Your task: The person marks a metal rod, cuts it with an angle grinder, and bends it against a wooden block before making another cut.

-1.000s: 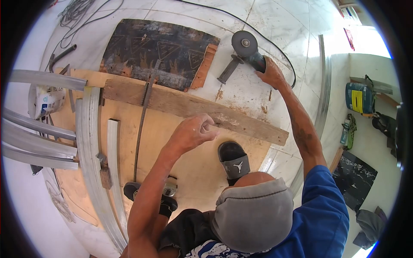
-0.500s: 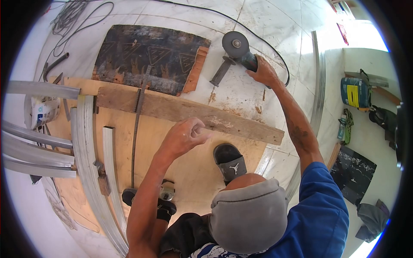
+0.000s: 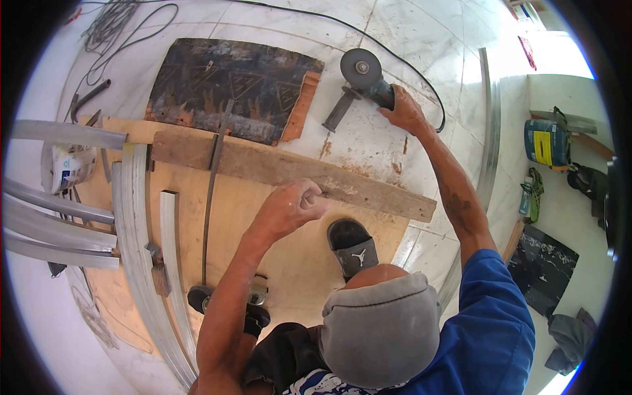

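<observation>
My right hand (image 3: 406,110) is wrapped round the rear body of an angle grinder (image 3: 361,68), which rests on the tiled floor with its disc facing up and its side handle pointing toward the plank. My left hand (image 3: 289,209) hangs over the wooden plank (image 3: 368,189) with its fingers curled together; whether something small is inside the curl cannot be made out. A thin metal rod (image 3: 210,204) lies across the plank, its upper end over a dark worn board (image 3: 230,89) with a broken orange edge.
Metal tubes (image 3: 141,243) lie on the plywood sheet (image 3: 296,263) at the left, beside a white bucket (image 3: 72,166). A black cable (image 3: 408,62) curves behind the grinder. A long metal profile (image 3: 490,125), a bag (image 3: 546,141) and a black tile (image 3: 541,268) are at the right.
My left hand has moved slightly to the right, its fingers still curled. My right hand and the grinder look almost unchanged. The view has shifted slightly.
</observation>
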Demonstrator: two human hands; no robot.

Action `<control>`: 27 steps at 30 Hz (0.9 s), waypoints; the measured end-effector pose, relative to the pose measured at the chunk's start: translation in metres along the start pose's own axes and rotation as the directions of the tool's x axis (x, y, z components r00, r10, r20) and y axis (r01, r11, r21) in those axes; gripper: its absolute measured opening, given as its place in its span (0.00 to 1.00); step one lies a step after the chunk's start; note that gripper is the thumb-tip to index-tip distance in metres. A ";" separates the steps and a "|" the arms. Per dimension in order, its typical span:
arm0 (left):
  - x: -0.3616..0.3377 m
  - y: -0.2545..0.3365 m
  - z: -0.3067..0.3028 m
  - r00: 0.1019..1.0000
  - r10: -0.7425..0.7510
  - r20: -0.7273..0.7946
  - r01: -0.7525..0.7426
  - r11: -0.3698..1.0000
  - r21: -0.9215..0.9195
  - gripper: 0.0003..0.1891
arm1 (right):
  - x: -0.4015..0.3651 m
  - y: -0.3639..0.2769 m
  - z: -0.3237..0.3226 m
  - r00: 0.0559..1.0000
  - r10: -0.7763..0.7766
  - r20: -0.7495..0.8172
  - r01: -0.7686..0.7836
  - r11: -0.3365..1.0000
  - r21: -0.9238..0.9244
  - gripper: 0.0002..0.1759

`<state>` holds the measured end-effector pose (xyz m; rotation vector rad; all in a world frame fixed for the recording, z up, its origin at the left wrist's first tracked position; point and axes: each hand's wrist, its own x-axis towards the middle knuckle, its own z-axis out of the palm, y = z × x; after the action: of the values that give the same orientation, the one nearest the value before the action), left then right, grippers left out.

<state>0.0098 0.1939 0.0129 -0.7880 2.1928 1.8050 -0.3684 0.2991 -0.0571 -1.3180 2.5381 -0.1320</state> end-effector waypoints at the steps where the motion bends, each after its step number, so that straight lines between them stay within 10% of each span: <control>1: -0.001 0.000 0.001 1.000 -0.003 0.000 0.003 1.000 0.005 0.21 | 0.000 0.000 -0.002 1.000 0.004 0.009 -0.004 1.000 0.007 0.45; 27: -0.001 -0.001 0.019 1.000 -0.014 0.028 0.013 1.000 0.026 0.26 | -0.001 0.002 0.000 1.000 -0.005 0.001 0.005 1.000 0.016 0.46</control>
<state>0.0074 0.2122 0.0079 -0.7657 2.1840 1.7670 -0.3695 0.3015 -0.0571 -1.3183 2.5272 -0.1525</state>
